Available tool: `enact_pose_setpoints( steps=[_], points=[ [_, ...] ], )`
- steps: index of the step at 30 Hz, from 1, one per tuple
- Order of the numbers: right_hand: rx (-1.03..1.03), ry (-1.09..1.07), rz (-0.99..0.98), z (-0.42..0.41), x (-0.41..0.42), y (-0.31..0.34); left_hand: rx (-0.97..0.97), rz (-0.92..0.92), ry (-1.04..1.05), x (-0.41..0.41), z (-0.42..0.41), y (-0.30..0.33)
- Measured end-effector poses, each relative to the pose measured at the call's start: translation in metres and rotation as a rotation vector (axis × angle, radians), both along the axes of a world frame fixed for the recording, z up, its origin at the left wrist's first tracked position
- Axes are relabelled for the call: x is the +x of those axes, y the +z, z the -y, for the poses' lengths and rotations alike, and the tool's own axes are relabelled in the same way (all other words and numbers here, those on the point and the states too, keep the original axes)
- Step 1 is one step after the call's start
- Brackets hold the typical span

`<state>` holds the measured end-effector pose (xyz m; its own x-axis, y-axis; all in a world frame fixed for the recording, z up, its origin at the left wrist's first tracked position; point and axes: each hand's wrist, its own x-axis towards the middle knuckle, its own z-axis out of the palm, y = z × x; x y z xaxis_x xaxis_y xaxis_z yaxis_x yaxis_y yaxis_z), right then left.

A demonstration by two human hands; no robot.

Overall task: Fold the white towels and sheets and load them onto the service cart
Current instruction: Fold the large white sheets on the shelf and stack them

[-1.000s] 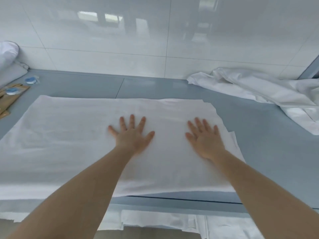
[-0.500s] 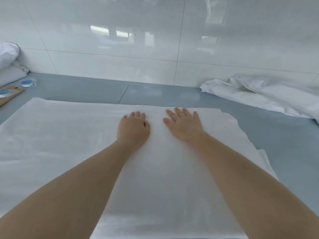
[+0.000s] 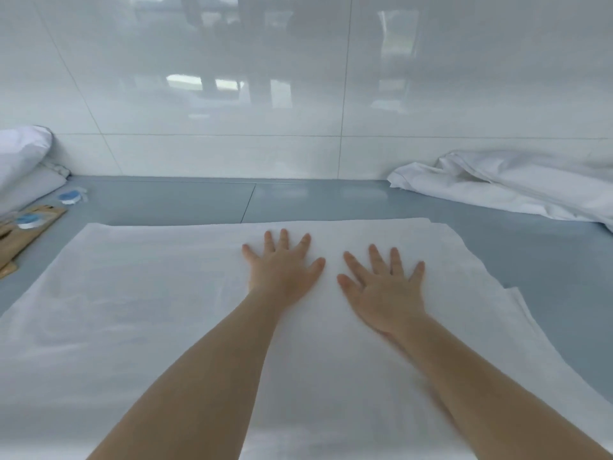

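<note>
The left hand (image 3: 282, 273) lay flat on the sheet (image 3: 149, 310), palm down, fingers straight and spread, gripping nothing. The right hand (image 3: 384, 290) lay just beside it, also flat with splayed fingers, pressing the cloth and holding nothing. Both hands sat near the sheet's far edge, a little right of its middle, with the bare forearms stretched back over the sheet toward the person.

The sheet was spread smooth over a blue-grey table (image 3: 331, 197), its right edge showing layered, uneven corners. Beyond the sheet's far right corner, a crumpled pile of white linen (image 3: 497, 184) rested against the white tiled wall (image 3: 298, 94). Left of the sheet lay brown packets (image 3: 23, 234) and small blue-capped items (image 3: 69, 196), and past them, at the wall, white pillows (image 3: 23, 161).
</note>
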<state>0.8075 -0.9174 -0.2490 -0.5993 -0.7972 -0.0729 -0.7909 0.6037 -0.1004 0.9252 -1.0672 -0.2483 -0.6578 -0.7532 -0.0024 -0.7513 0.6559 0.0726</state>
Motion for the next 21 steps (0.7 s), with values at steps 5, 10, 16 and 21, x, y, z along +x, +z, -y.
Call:
enact_pose_setpoints(
  steps=[5, 10, 16, 21],
  points=[
    [0.01, 0.066, -0.008, -0.043, 0.049, -0.004, 0.063, 0.033, -0.094, 0.022, -0.023, 0.005],
    [0.02, 0.032, 0.001, -0.052, 0.059, 0.005, 0.113, 0.08, 0.012, 0.067, -0.07, 0.008],
    [0.056, 0.145, 0.014, -0.065, 0.064, 0.017, 0.152, 0.061, 0.324, 0.146, -0.119, 0.005],
    [0.102, 0.376, -0.024, -0.074, 0.069, 0.022, 0.175, 0.085, 0.369, 0.162, -0.129, 0.008]
  ],
)
